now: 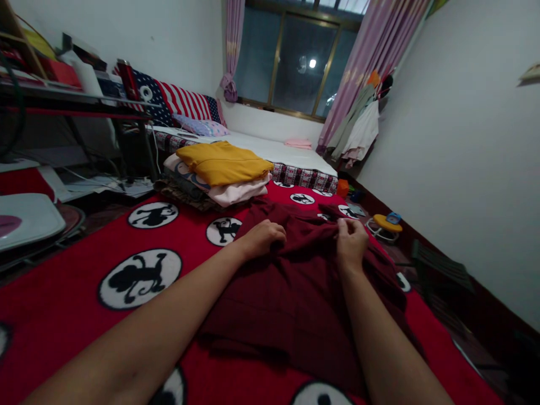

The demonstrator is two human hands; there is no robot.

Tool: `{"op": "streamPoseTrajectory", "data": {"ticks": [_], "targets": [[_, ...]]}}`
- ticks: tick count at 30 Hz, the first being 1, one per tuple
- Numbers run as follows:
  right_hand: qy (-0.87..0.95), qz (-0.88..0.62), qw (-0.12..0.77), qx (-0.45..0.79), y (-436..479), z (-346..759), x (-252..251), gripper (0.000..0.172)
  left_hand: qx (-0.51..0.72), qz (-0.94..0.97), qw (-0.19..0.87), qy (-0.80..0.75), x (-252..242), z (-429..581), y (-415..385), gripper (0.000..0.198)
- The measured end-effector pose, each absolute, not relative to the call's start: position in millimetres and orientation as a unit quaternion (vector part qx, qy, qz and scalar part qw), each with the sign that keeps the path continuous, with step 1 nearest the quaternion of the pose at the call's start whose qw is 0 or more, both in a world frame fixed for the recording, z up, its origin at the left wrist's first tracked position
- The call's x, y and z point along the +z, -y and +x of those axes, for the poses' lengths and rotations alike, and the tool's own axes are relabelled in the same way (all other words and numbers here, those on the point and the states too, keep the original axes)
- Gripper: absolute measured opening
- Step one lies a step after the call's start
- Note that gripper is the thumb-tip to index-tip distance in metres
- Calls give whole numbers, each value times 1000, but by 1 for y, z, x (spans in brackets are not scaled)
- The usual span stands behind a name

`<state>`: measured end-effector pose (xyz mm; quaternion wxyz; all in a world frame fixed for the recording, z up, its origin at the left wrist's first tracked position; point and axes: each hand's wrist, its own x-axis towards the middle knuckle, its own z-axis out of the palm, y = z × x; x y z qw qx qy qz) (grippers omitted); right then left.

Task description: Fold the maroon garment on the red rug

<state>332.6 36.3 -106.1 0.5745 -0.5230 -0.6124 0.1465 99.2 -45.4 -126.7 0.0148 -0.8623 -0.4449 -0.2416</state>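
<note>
On the red blanket with black-and-white cartoon roundels (76, 315) lies a dark maroon cloth garment (295, 292), its far edge gripped by the curled left hand (262, 237) and pinched by the right hand (351, 242)

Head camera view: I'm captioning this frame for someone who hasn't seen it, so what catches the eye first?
The bright red blanket with black-and-white round monkey prints fills the foreground. At its middle lies a dark maroon garment, gripped at its far edge by the left hand and right hand. Beyond them sits a folded stack topped by a mustard-yellow cloth.
</note>
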Motion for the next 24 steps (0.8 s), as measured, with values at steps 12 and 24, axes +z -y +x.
{"op": "streamPoseTrajectory", "data": {"ticks": [12,24], "targets": [[733,-343,486,330,-14,261,-112,46,-296,-831,40,470,-136,107,54,27],[761,-473,327,300,-83,206,-116,4,-356,-596,190,694,-129,102,68,24]]}}
